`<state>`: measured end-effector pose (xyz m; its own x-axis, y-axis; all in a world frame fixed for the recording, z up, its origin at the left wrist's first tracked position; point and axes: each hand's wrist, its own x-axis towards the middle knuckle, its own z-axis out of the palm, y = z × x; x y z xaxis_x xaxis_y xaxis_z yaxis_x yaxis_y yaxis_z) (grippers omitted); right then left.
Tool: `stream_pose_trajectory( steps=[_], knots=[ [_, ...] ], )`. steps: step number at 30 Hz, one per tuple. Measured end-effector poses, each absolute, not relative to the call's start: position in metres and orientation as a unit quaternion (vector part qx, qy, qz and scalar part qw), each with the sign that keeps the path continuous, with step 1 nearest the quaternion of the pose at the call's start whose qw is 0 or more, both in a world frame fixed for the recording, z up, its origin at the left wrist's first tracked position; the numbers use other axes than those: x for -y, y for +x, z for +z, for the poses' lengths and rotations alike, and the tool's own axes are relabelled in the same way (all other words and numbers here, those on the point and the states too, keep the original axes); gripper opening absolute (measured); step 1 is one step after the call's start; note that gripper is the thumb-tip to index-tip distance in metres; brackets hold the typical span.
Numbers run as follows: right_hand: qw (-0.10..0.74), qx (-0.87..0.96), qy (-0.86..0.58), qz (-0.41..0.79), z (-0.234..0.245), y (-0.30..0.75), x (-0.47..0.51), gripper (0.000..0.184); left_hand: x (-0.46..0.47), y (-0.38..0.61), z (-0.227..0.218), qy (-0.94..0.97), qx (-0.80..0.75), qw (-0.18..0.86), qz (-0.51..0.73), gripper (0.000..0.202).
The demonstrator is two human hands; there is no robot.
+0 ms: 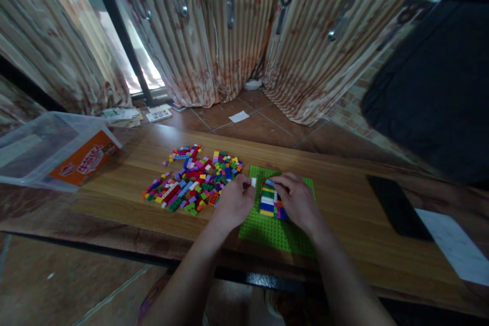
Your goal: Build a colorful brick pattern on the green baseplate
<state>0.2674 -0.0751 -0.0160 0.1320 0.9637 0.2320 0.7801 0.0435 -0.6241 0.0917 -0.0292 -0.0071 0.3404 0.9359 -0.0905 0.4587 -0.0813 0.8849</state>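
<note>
Head view: left hand (236, 198) pinches a white brick (253, 182).

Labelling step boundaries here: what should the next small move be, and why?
Probably press the light-blue brick down with the right hand: its fingers are at that brick, at the far end of the brick rows on the green baseplate, while the left hand holds a white brick clear of them. Its seating isn't clear.
</note>
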Motion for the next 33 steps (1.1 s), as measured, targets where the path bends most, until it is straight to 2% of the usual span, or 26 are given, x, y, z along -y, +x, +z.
stream_pose_trajectory(
  steps=[10, 19, 28, 33],
  knots=[
    [0.357, 0.641, -0.660, 0.164, -0.020, 0.268, 0.071, 0.024, 0.029, 0.104, -0.019, 0.626, -0.507, 0.526, 0.272, 0.012],
    [0.374, 0.609, -0.672, 0.193, -0.023, 0.266, 0.073, 0.024, 0.031, 0.106, -0.013, 0.607, -0.501, 0.552, 0.276, 0.009],
    [0.410, 0.544, -0.720, 0.131, -0.015, 0.269, 0.080, 0.023, 0.033, 0.104, -0.009, 0.678, -0.530, 0.425, 0.281, 0.003],
    [0.387, 0.558, -0.722, 0.134, -0.013, 0.255, 0.084, 0.021, 0.034, 0.104, -0.007, 0.697, -0.517, 0.411, 0.279, 0.008]
  ],
)
